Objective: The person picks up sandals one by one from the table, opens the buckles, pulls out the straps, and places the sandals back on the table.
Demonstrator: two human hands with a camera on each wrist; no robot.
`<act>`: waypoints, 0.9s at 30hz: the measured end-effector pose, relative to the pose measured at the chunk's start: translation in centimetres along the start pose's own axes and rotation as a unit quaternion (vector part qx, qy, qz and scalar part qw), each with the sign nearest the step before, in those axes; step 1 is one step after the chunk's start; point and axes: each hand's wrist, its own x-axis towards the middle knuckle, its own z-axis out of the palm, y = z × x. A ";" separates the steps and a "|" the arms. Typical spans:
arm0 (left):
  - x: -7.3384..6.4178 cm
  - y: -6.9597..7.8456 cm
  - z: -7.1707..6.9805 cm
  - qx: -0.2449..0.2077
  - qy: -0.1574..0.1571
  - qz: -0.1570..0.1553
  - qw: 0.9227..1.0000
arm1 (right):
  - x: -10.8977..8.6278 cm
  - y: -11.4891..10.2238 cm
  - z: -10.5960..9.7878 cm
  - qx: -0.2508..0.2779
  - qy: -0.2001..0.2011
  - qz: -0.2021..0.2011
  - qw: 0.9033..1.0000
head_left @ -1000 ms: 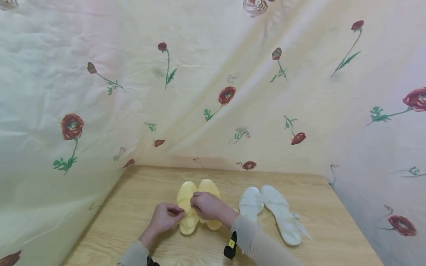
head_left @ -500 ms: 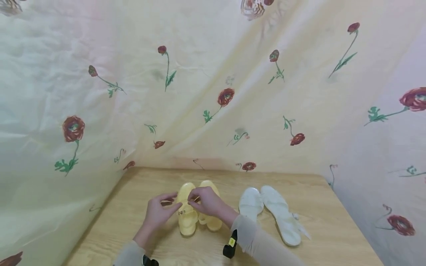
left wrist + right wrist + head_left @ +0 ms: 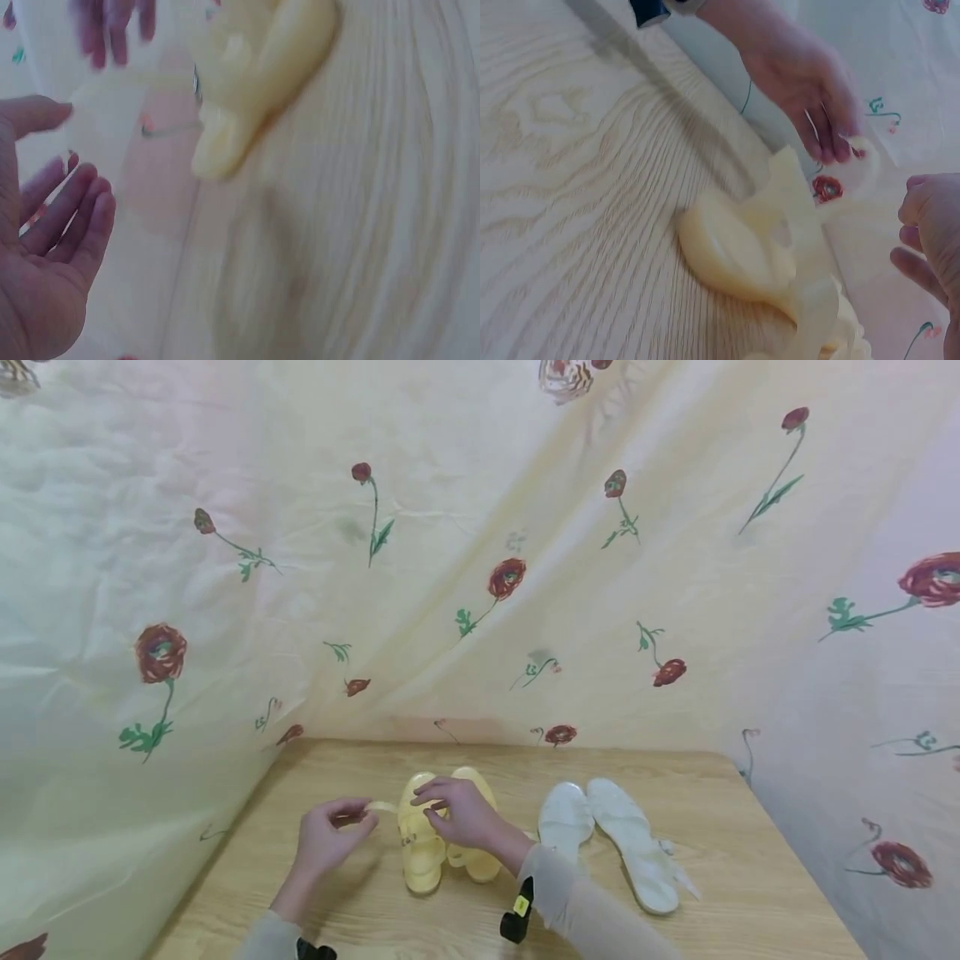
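Note:
A pair of yellow jelly sandals lies on the wooden table: the left sandal (image 3: 422, 868) and, beside it, the right sandal (image 3: 480, 867), partly covered by my right hand. My left hand (image 3: 326, 839) is left of them and holds the end of the left sandal's ankle strap (image 3: 384, 807), drawn out sideways from its small buckle (image 3: 408, 839). In the right wrist view the strap's tip curls at the left fingertips (image 3: 842, 150). My right hand (image 3: 467, 814) hovers over the sandals, thumb and fingers apart, nothing seen between them.
To the right stand a white sandal (image 3: 564, 818) and a second white sandal (image 3: 637, 852) with its strap hanging outward. The wooden table (image 3: 735, 877) is bordered by flower-printed cloth (image 3: 420, 610) at the back and both sides.
My left hand has moved from the left yellow sandal out to the left, drawing the strap with it. My right hand has lifted slightly and its fingers have spread. The white sandals stay put.

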 end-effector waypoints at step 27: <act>0.6 1.7 3.4 0.200 -0.215 0.135 0.946 | -0.5 0.7 2.0 -0.066 -0.131 0.120 0.982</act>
